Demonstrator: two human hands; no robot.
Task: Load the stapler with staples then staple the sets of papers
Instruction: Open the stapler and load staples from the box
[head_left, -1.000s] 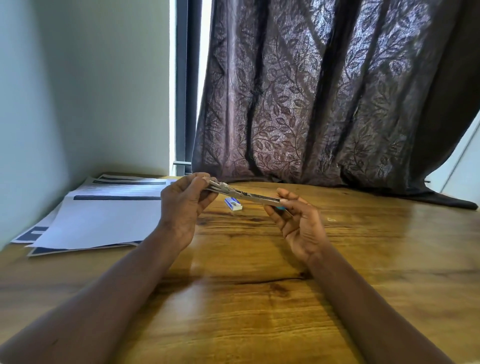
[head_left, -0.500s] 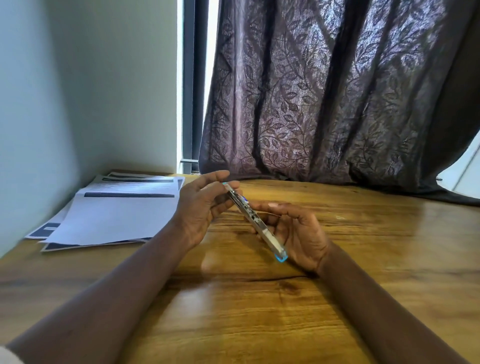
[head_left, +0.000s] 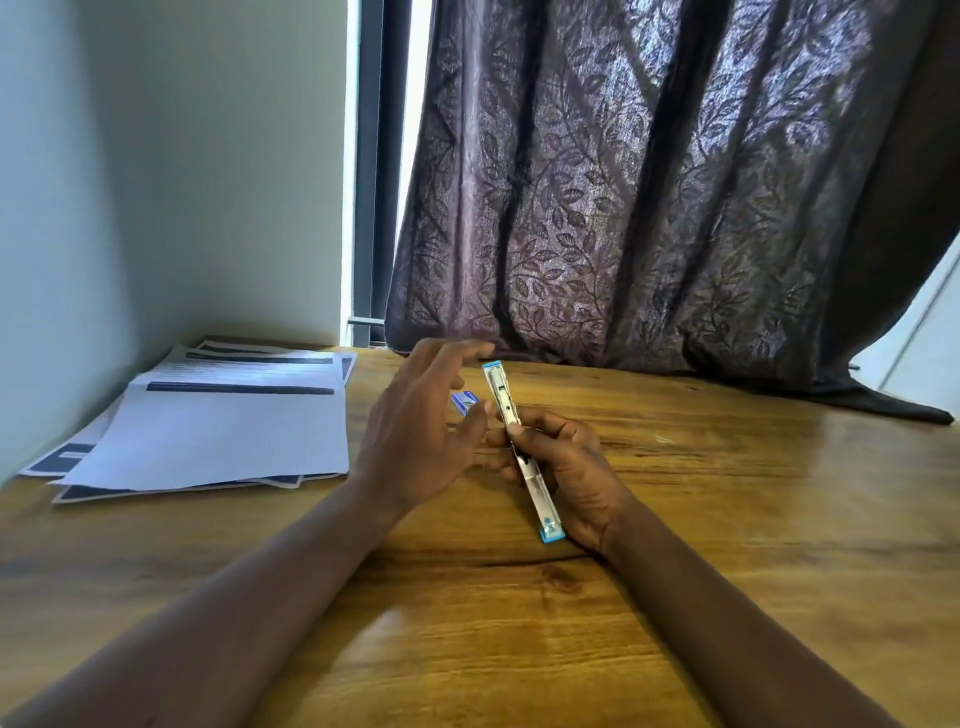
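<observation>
1. Fingers (head_left: 545, 422) of the right hand (head_left: 574, 470) are curling round the stapler (head_left: 504, 400) at the centre of the frame, with the thumb pressing across its top face and the fingertips wrapping in from the left side.
2. The stapler is stretching out long and thin, silver with a blue cap at each end. One end is pointing up toward the curtain (head_left: 649, 208) and the other is pointing down, just beside the heel of the right hand. Whether it is touching the counter (head_left: 727, 545) cannot be told.
3. The left hand (head_left: 415, 441) is hovering just left of the stapler, its fingers spread and relaxed, gripping nothing. Its thumb tip is sitting close to the stapler; contact cannot be told.
4. A small blue staple box (head_left: 464, 401) is lying on the counter behind the left hand, partly hidden, showing in the gap between that hand and the stapler.
5. The papers (head_left: 223, 431) are lying in overlapping sets at the middle left of the frame, on the counter beside the wall (head_left: 156, 182), apart from the stapler.
6. The leaf-patterned curtain is hanging across the upper right, its hem resting on the far edge of the counter, with a dark window frame (head_left: 371, 182) showing to its left.
</observation>
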